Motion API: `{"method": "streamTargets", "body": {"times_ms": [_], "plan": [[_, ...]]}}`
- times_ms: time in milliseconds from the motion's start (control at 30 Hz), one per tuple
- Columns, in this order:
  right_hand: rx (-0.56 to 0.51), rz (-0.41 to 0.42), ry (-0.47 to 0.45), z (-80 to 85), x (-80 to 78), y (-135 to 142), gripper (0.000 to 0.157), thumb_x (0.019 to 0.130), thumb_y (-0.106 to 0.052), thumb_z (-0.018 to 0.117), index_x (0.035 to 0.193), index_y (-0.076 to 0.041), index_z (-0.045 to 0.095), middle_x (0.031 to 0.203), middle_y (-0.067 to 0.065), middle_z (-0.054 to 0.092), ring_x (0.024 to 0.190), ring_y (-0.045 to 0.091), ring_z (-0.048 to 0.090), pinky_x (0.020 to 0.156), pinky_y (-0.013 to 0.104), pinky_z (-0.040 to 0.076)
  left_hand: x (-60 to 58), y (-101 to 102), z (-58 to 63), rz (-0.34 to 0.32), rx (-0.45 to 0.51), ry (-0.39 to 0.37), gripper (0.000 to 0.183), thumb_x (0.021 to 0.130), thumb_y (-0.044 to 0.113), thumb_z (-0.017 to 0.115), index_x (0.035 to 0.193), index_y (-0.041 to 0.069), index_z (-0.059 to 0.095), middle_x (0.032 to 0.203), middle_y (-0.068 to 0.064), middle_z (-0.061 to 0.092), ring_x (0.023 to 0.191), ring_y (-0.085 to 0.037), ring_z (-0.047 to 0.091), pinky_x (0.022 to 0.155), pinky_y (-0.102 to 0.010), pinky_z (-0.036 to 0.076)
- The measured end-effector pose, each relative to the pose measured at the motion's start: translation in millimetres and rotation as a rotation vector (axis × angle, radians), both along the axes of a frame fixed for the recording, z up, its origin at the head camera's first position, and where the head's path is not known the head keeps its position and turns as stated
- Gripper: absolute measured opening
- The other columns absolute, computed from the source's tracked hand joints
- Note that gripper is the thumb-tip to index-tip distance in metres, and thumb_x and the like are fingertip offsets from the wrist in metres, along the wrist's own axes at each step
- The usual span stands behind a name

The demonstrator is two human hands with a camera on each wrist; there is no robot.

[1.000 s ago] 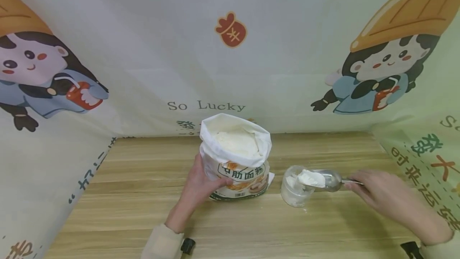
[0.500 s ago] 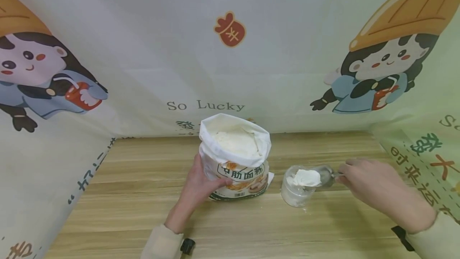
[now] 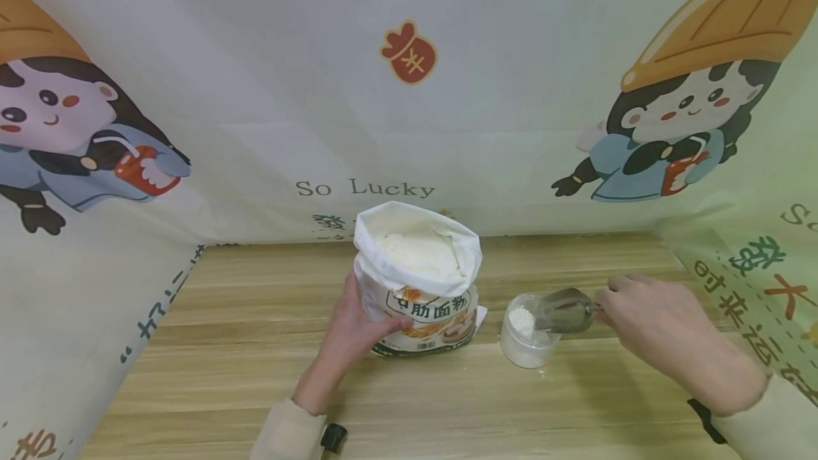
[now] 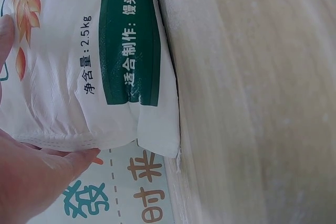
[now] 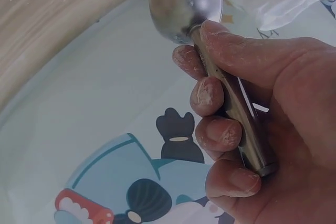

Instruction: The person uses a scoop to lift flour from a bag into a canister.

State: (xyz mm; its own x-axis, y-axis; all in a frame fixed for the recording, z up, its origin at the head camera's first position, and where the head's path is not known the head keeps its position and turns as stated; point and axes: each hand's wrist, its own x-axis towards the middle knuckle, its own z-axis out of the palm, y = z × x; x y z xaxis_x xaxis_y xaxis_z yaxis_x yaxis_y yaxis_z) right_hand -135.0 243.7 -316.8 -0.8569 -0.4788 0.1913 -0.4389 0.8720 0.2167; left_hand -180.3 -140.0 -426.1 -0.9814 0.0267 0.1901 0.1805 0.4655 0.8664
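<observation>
The scoop (image 3: 565, 312), gripped by the right hand (image 3: 661, 325), juts leftward over the jar (image 3: 527, 355). The left hand (image 3: 353, 330) clasps the bag (image 3: 427, 309).

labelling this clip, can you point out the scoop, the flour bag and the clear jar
Scoop (image 3: 565, 311): head view, on its metal bowl.
Flour bag (image 3: 429, 312): head view, on its printed front.
Clear jar (image 3: 527, 352): head view, on its lower front wall.

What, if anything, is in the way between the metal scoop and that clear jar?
Nothing visible. The right hand grips the metal scoop, whose front end is at the mouth of the clear jar. The flour bag, held by the left hand, stands left of the jar, outside that path.
</observation>
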Motion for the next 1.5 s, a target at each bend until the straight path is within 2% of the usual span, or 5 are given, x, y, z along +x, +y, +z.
{"method": "streamTargets", "body": {"times_ms": [333, 733, 1033, 1233, 1500], "plan": [[-0.12, 0.102, 0.168, -10.2, 2.4, 17.3, 0.02, 0.073, -0.022, 0.082, 0.074, -0.013, 0.064, 0.062, -0.01, 0.046, 0.049, 0.006, 0.036, 0.037, 0.023, 0.028, 0.4, -1.0, 0.0, 0.004, -0.003, -0.001, 0.115, 0.057, 0.03, 0.093, 0.148, 0.015, 0.026, 0.128, -0.006, 0.053, 0.118, -0.029, 0.051, 0.1, -0.052, 0.043], [-0.287, 0.026, 0.108, -7.2, 6.5, 23.1, 0.015, 0.086, -0.022, 0.072, 0.097, -0.012, 0.069, 0.088, 0.002, 0.068, 0.065, 0.016, 0.06, 0.047, 0.035, 0.048, 0.3, -0.2, -1.1, 0.005, 0.006, 0.036, 0.112, 0.055, 0.029, 0.094, 0.145, 0.012, 0.03, 0.128, -0.007, 0.053, 0.118, -0.029, 0.051, 0.102, -0.052, 0.041], [-0.35, 0.066, 0.146, 3.3, 6.5, 10.3, 0.011, 0.089, -0.024, 0.07, 0.09, -0.014, 0.065, 0.071, -0.009, 0.056, 0.057, 0.007, 0.042, 0.043, 0.022, 0.034, 0.0, 0.6, -1.5, 0.006, 0.01, 0.041, 0.114, 0.054, 0.027, 0.095, 0.146, 0.013, 0.029, 0.129, -0.008, 0.052, 0.119, -0.03, 0.05, 0.103, -0.053, 0.04], [-0.375, 0.145, 0.203, 13.9, 3.2, -2.4, 0.012, 0.091, -0.027, 0.068, 0.094, -0.016, 0.066, 0.074, -0.011, 0.058, 0.059, 0.006, 0.045, 0.045, 0.024, 0.038, 0.5, -0.1, -0.7, 0.003, 0.005, 0.038, 0.115, 0.054, 0.029, 0.095, 0.146, 0.014, 0.029, 0.128, -0.007, 0.053, 0.119, -0.03, 0.051, 0.102, -0.053, 0.041], [-0.362, 0.258, 0.331, 26.6, -9.0, -24.5, 0.056, 0.101, -0.055, 0.031, 0.093, -0.013, 0.067, 0.07, -0.009, 0.049, 0.056, 0.009, 0.041, 0.044, 0.026, 0.036, 0.0, -0.6, -0.9, -0.004, 0.012, 0.046, 0.114, 0.055, 0.03, 0.094, 0.146, 0.012, 0.029, 0.129, -0.008, 0.053, 0.119, -0.03, 0.051, 0.102, -0.053, 0.041]]}}
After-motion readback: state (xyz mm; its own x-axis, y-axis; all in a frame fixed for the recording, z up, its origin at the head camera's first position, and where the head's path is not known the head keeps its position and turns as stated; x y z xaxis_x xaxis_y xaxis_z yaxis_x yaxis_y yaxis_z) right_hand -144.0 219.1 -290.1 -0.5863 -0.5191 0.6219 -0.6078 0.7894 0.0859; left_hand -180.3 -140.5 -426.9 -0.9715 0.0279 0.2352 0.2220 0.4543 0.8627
